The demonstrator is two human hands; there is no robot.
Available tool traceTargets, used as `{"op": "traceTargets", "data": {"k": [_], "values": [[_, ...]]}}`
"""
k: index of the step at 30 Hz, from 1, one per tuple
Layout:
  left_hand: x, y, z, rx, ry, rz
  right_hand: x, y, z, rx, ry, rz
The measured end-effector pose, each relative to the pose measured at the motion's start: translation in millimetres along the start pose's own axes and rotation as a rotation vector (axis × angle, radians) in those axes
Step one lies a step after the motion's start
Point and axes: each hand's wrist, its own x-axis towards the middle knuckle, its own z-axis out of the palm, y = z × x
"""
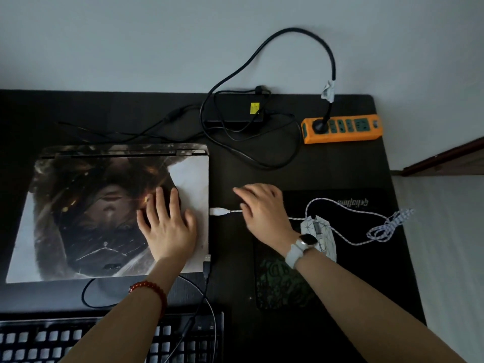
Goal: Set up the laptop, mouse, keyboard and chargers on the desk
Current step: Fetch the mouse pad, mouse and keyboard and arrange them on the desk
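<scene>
Closed laptop [104, 213] at 9 o'clock on dark desk [262, 176]; white USB plug [216, 211] touching its right edge.
Left hand [167, 226] flat on lid, fingers spread. Right hand [262, 210] pinching braided cable [348, 210] just behind plug (fingertip contact partly hidden). White mouse [320, 235] at 3 o'clock on pad; keyboard [110, 339] at 6; charger brick [235, 108] at 12, orange power strip [343, 128] at 1.

A flat black desk [340, 163] stands against a plain pale grey wall [131, 40]. The room is dim. Light floor [445, 231] shows beyond its right edge.
</scene>
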Motion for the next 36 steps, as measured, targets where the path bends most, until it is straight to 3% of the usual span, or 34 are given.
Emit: {"op": "traceTargets", "data": {"k": [3,5,7,9,12,14,16,19,22,25,28,31,36], "values": [[-0.1,7.7,-4.6,-0.025,-0.046,-0.037,-30.1,40.2,-33.4,-0.007,0.205,0.170],[-1.7,18.2,-8.6,-0.071,-0.056,-0.021,-56.7,67.4,-52.4,-0.038,0.223,0.343],[-6.0,37.8,-10.5,-0.091,-0.066,0.126,-83.8,90.4,-63.9,-0.133,0.194,0.497],[-12.0,64.4,-10.1,-0.102,-0.112,0.309,-106.8,107.2,-67.6,-0.285,0.085,0.612],[-23.8,102.3,-4.6,-0.054,-0.261,0.557,-129.0,123.5,-66.0,-0.403,-0.216,0.745],[-29.1,114.8,3.0,-0.019,-0.316,0.651,-134.8,131.5,-64.3,-0.404,-0.283,0.787],[-29.3,121.0,5.6,-0.020,-0.305,0.685,-133.2,136.1,-66.5,-0.340,-0.190,0.788],[-22.1,124.4,5.1,-0.039,-0.225,0.691,-117.1,136.3,-75.4,-0.222,0.084,0.727],[-14.3,120.7,4.8,0.031,-0.322,0.666,-88.3,127.3,-84.3,-0.155,0.342,0.637],[-11.1,118.2,1.0,0.064,-0.323,0.653,-48.7,117.3,-93.0,-0.119,0.465,0.531],[-7.9,116.7,-1.0,0.107,-0.172,0.698,-4.9,107.7,-97.2,-0.171,0.481,0.421],[2.4,114.8,-0.3,0.147,-0.073,0.636,30.9,96.0,-94.4,-0.182,0.382,0.375],[21.1,114.6,2.6,0.217,-0.139,0.477,43.6,90.4,-76.8,-0.048,-0.140,0.399]]}}
